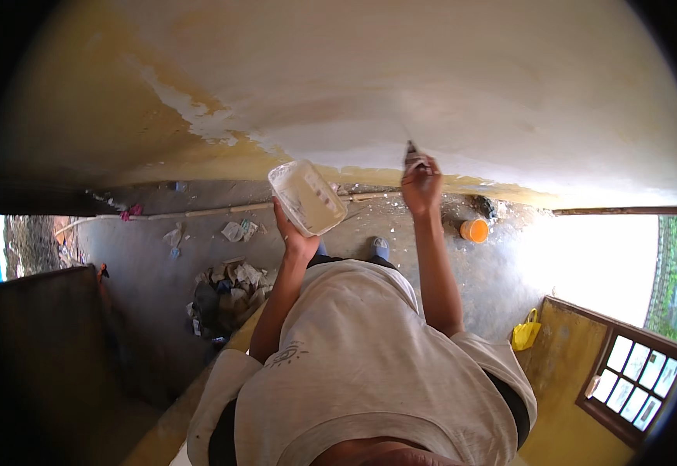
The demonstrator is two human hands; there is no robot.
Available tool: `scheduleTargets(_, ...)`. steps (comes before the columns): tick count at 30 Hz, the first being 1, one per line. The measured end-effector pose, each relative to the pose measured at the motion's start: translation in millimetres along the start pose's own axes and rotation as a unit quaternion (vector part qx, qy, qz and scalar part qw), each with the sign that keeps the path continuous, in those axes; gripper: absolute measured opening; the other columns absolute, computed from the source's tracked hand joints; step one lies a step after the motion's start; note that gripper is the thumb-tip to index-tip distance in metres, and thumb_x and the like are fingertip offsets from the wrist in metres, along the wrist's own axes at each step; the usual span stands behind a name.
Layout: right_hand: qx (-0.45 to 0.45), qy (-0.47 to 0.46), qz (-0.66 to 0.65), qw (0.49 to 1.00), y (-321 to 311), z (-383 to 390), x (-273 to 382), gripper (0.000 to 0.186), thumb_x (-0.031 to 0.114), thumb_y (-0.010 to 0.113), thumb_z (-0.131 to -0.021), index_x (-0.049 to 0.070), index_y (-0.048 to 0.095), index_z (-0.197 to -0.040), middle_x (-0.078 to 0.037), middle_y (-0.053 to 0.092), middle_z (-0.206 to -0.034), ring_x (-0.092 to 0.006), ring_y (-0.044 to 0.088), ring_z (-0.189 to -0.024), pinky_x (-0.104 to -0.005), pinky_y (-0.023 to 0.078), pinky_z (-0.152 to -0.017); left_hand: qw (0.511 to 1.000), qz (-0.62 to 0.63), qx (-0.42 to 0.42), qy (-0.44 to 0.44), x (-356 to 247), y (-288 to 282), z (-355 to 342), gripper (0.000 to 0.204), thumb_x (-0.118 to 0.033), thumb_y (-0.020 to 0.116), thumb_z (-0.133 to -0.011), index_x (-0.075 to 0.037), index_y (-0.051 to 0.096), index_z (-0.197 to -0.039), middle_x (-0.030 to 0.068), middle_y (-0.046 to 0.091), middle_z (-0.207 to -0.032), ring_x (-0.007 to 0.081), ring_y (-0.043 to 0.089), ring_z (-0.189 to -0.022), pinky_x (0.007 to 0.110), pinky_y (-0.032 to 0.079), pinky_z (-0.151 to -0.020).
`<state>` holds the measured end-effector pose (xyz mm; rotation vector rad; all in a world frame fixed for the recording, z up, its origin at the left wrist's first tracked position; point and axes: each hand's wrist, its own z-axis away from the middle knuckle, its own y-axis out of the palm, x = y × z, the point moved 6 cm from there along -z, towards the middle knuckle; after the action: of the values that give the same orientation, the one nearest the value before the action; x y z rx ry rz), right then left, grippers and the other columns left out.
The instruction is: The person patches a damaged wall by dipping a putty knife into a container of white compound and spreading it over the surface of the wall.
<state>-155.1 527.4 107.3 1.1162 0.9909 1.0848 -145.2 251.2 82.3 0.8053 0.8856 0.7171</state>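
Left hand [297, 239], grip curled around a white tub [284, 196], right hand [422, 189], grip closed on a dark, blurred tool [410, 151], near a patchy wall [509, 101]

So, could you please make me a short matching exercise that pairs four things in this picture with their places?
Things
1. pale tub
2. crumpled heap
3. small dark tool
4. orange container

Places
A. in the right hand
B. on the floor, right side of the view
C. in the left hand
D. on the floor, left side of the view

Right pairs: 1-C, 2-D, 3-A, 4-B
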Motion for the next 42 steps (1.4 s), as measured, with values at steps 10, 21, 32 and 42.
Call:
scheduleTargets(10,-0.034,0.213,0.083,0.973,-12.4,-36.1,-211.2,0.023,0.008,0.051,-0.093,-0.010,0.054,-0.108,-0.014,0.062,-0.099,-0.0155,0.062,-0.081,-0.0196,0.057,-0.073,0.987,0.003,-0.052,0.152,-91.9,-52.8,37.6,0.065,-0.063,0.044,-0.094,-0.023,0.041,-0.144,-0.0008,0.049,-0.140,0.0218,0.049,-0.127,0.045,0.040,-0.105)
scheduleTargets(21,-0.012,0.178,-0.022,0.984,60.7,-25.9,-172.2,0.024,0.005,0.048,-0.093,-0.015,0.051,-0.106,-0.019,0.059,-0.102,-0.0189,0.064,-0.085,-0.0207,0.061,-0.076,0.989,0.027,-0.024,0.143,-85.6,-60.6,16.8,0.067,-0.063,0.045,-0.093,-0.023,0.039,-0.146,-0.0003,0.046,-0.144,0.0237,0.045,-0.131,0.049,0.034,-0.110)
scheduleTargets(32,0.116,0.047,-0.241,0.962,138.9,-20.6,61.6,0.030,0.011,0.039,-0.099,-0.014,0.049,-0.113,-0.024,0.059,-0.103,-0.0266,0.068,-0.089,-0.0337,0.063,-0.082,1.000,0.028,0.002,0.003,18.1,8.9,-22.7,0.071,-0.066,0.044,-0.092,-0.023,0.035,-0.148,0.0009,0.042,-0.147,0.0248,0.042,-0.133,0.050,0.031,-0.111)
scheduleTargets(42,-0.026,0.053,0.038,0.998,83.4,-0.2,-28.3,0.025,0.005,0.056,-0.092,-0.015,0.054,-0.107,-0.021,0.060,-0.104,-0.0200,0.064,-0.092,-0.0193,0.059,-0.080,1.000,0.017,0.012,0.012,35.3,25.2,-15.7,0.074,-0.067,0.042,-0.092,-0.023,0.031,-0.150,0.0014,0.039,-0.150,0.0276,0.039,-0.136,0.051,0.029,-0.113)
